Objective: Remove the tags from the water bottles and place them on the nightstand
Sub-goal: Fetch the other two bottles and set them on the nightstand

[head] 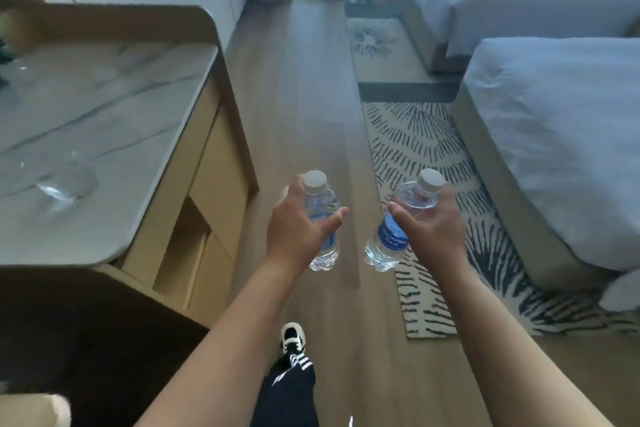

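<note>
Both bare forearms reach forward, side by side and apart. The left hand [298, 225] grips a clear plastic water bottle [320, 218]; the right hand [431, 225] grips another clear plastic bottle [389, 243], its fingers apparently wrapped behind.

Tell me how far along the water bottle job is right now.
Done, as far as it shows: no tags hang on either bottle. In hand: the left hand holds one bottle and the right hand holds the other bottle, both carried above the wooden floor beside the beds. Left: setting both on the nightstand, which is not in view.
</note>
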Tool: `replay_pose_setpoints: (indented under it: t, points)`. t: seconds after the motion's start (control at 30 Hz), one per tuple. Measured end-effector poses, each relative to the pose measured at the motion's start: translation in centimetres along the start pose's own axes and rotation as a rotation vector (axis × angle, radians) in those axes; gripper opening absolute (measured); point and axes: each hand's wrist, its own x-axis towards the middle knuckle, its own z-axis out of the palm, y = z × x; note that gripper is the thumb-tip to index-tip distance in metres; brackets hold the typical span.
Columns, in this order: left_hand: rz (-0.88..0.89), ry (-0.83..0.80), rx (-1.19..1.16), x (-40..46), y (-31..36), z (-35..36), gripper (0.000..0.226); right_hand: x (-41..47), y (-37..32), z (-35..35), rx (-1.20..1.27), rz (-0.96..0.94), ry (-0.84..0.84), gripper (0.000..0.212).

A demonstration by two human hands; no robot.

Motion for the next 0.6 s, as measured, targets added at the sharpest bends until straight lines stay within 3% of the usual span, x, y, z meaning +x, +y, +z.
replay_pose_setpoints:
  t: [0.6]
  points:
    - [0.142, -0.143, 0.002, 43.0, -1.8, 11.6, 0.055, 38.2, 0.6, 11.6, 0.054, 0.111, 0.128, 0.056]
